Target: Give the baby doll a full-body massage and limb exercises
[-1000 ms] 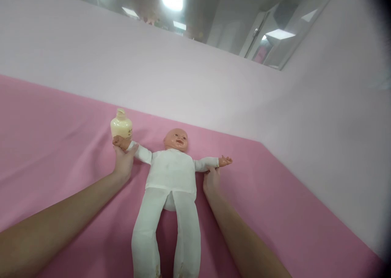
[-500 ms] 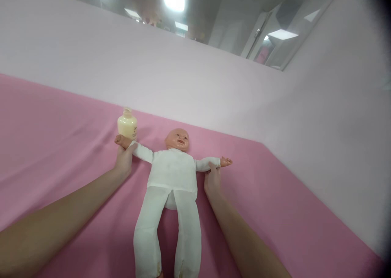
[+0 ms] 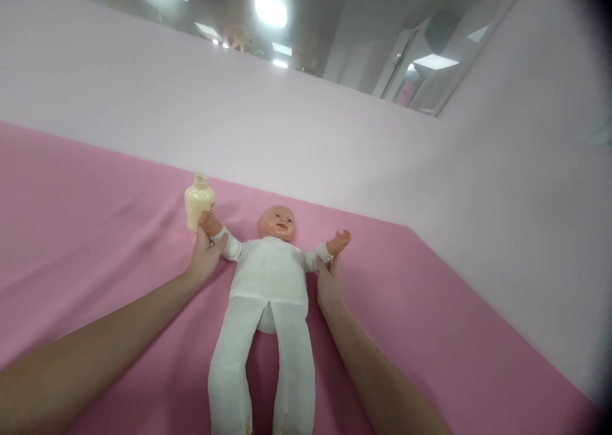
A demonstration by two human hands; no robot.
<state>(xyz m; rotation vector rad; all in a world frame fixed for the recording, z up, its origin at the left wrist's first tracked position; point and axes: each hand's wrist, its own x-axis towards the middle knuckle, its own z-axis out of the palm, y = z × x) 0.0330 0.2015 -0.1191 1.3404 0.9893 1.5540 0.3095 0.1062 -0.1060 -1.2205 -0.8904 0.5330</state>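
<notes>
A baby doll (image 3: 270, 282) in white clothes lies on its back on a pink sheet (image 3: 95, 231), head toward the far wall. My left hand (image 3: 204, 259) grips the doll's arm on the left side near the wrist. My right hand (image 3: 327, 280) holds the doll's other arm near the sleeve cuff. Both doll arms are bent upward toward its head. A cream-coloured bottle (image 3: 199, 200) stands upright just behind the doll's raised hand on the left.
A pale pink wall (image 3: 268, 129) rises behind the sheet and turns a corner along the right side (image 3: 516, 231). Ceiling lights show above the wall.
Both doll arms have gone from stretched out sideways to raised toward its head, with my hands moving inward along with them. The bottle stays in place.
</notes>
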